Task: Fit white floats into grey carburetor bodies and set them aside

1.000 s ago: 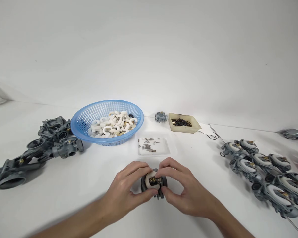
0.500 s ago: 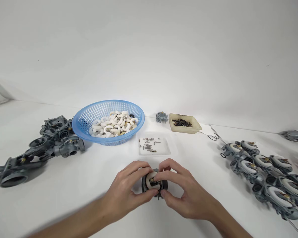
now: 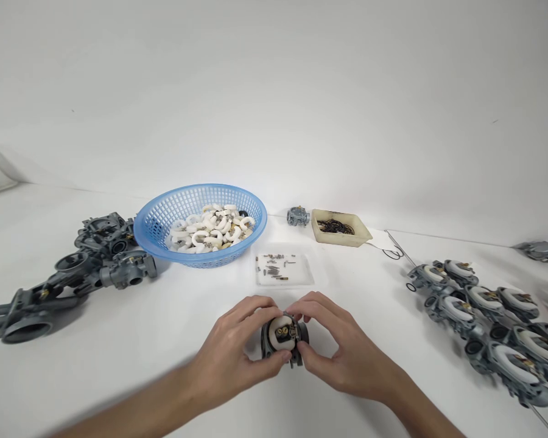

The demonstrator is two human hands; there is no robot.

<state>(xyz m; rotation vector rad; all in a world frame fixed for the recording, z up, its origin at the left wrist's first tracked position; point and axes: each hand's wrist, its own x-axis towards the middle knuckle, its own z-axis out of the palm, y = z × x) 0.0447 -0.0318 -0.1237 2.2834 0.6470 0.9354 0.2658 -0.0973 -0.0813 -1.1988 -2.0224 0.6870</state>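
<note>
White tabletop [image 3: 182, 310] below, both hands [image 3: 235, 340] [image 3: 340, 347] grasp a carburetor [image 3: 284, 336] (its sides partly hidden by them).

Blue mesh basket [image 3: 205, 260] of white floats [image 3: 201, 242] ahead of you, left of centre; grey carburetors [image 3: 128, 269] clustered on its left. Nearer your middle, a shallow tray [image 3: 299, 278] bears small metal pieces [image 3: 273, 270]. Behind, one lone carburetor [image 3: 296, 215] beside a cream tray [image 3: 340, 239] of black rings [image 3: 335, 226] (tangled, uncountable). To your right, float-fitted carburetors [image 3: 488, 305], a loose ring [image 3: 411, 290] just beside them.
</note>
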